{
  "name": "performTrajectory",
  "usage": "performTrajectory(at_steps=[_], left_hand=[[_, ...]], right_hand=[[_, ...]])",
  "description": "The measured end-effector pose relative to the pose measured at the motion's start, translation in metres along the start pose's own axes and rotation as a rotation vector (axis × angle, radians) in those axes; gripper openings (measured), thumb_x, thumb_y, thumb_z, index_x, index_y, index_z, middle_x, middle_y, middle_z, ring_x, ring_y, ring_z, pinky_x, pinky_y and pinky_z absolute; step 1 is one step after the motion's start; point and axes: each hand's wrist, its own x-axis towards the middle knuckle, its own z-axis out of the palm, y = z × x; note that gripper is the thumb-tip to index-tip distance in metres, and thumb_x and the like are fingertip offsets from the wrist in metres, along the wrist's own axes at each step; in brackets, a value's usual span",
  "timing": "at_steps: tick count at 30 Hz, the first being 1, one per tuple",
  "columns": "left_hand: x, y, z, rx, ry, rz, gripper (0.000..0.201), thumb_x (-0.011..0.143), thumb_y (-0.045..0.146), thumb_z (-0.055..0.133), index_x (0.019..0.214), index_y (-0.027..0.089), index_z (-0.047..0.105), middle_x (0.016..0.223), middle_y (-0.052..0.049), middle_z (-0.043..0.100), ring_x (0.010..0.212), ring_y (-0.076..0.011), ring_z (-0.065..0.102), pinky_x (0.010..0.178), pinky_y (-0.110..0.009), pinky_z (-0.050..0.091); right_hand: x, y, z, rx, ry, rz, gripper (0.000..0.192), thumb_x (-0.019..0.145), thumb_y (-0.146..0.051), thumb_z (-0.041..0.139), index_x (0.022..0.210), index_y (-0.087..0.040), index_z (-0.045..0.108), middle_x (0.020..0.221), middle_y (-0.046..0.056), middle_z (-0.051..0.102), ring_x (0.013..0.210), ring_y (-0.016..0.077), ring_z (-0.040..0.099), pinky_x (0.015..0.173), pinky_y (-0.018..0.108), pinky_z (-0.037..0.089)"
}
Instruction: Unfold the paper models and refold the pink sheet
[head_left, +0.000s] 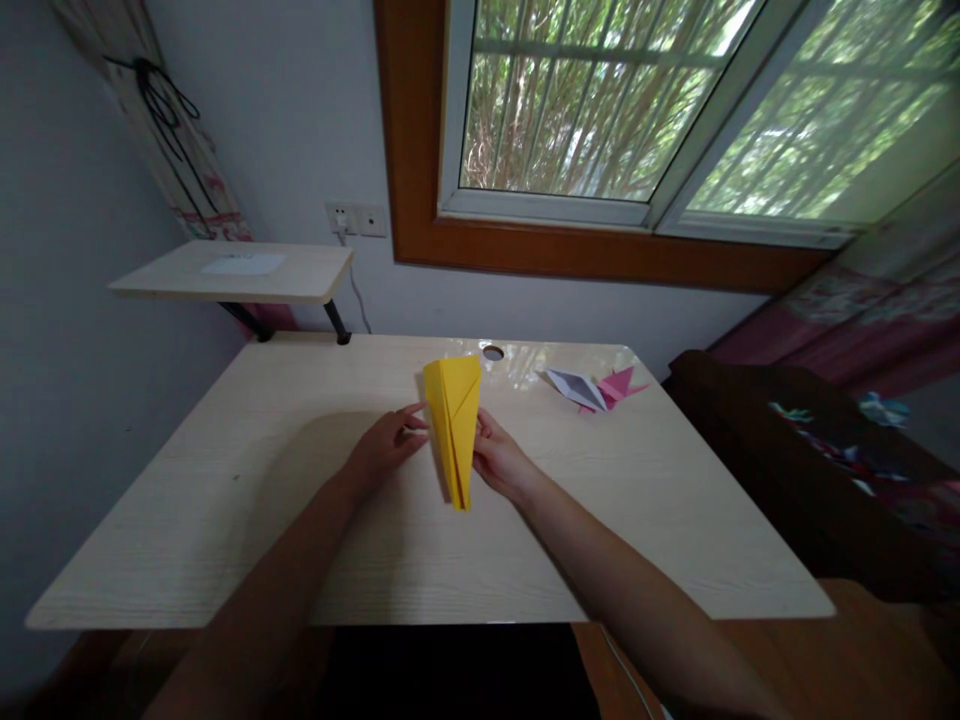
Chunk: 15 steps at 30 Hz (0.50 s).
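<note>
A folded yellow paper [454, 420], wide at its far end and narrowing toward me, is held up a little over the desk. My right hand [504, 458] grips its right edge, with some fingers hidden behind the paper. On the other side, my left hand [388, 440] is beside the left edge, fingers apart and reaching toward the paper. Its fingertips are very near the edge; whether they touch it I cannot tell.
A pink origami crane [618, 388] and a white folded paper [577, 388] lie at the back right of the desk [600, 540]. Behind is a round cable hole [493, 353]. A raised shelf [300, 275] with a white sheet [244, 264] stands at the back left.
</note>
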Motion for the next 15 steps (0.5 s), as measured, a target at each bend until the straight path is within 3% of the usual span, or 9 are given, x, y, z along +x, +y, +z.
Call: performTrajectory(at_steps=[3,6,9,12,15], left_hand=[[0.003,0.000,0.013,-0.357,0.047,-0.079,0.084,0.086,0.044,0.072,0.155,0.023,0.029,0.114,-0.010,0.069,0.105,-0.0226,0.065,0.094,-0.038,0.049],[0.006,-0.001,0.027,-0.581,0.084,-0.102,0.103,0.077,0.036,0.081,0.157,0.023,0.018,0.095,-0.001,0.067,0.091,-0.0176,0.065,0.089,-0.035,0.049],[0.007,0.002,0.035,-0.653,0.143,-0.139,0.100,0.075,0.028,0.081,0.156,0.023,0.022,0.083,0.004,0.060,0.079,-0.0130,0.060,0.080,-0.028,0.047],[0.005,0.006,0.038,-0.630,0.293,-0.156,0.087,0.078,0.027,0.078,0.151,0.023,0.031,0.080,0.006,0.055,0.075,-0.0112,0.055,0.076,-0.026,0.044],[0.002,0.009,0.041,-0.573,0.394,-0.148,0.080,0.080,0.027,0.075,0.148,0.023,0.033,0.080,0.006,0.052,0.074,-0.0111,0.053,0.074,-0.025,0.044]], right_hand=[[0.006,0.008,0.006,0.044,0.009,-0.007,0.050,0.068,-0.024,0.087,0.109,-0.026,0.059,0.099,0.000,0.075,0.085,0.0151,0.069,0.078,0.027,0.054],[0.006,0.010,0.010,0.041,0.012,-0.015,0.045,0.068,-0.025,0.087,0.104,-0.024,0.061,0.101,0.000,0.075,0.087,0.0151,0.069,0.081,0.028,0.053],[0.003,0.011,0.013,0.026,0.036,-0.028,0.038,0.071,-0.029,0.085,0.102,-0.023,0.065,0.105,0.001,0.073,0.093,0.0172,0.068,0.085,0.030,0.053],[-0.001,0.013,0.015,0.026,0.103,-0.032,0.028,0.080,-0.046,0.076,0.092,-0.022,0.066,0.094,0.001,0.072,0.087,0.0181,0.065,0.080,0.030,0.052],[-0.008,0.017,0.015,0.040,0.123,-0.025,0.039,0.084,-0.062,0.066,0.089,-0.023,0.065,0.090,0.003,0.070,0.084,0.0203,0.064,0.075,0.032,0.053]])
